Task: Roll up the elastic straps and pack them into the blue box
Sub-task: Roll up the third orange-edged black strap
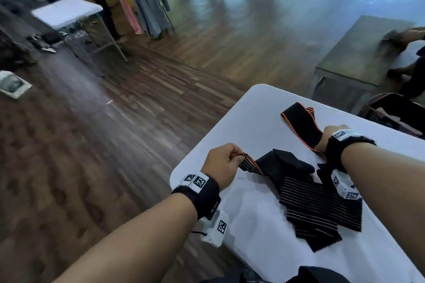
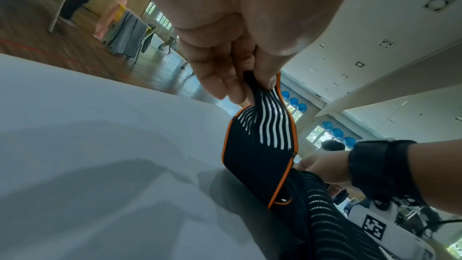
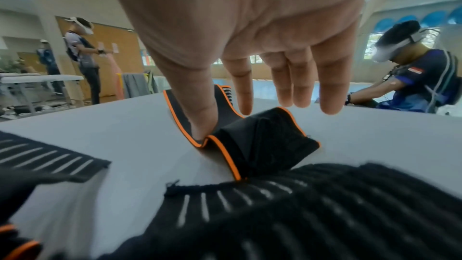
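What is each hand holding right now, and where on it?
Left hand pinches one end of an orange-edged strap. Right hand grips nothing; its thumb presses another strap near its fold.

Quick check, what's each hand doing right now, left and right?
Left hand: pinching the striped end of an orange-edged strap, lifted off the white table.
Right hand: open, thumb pressing another orange-edged strap to the table.
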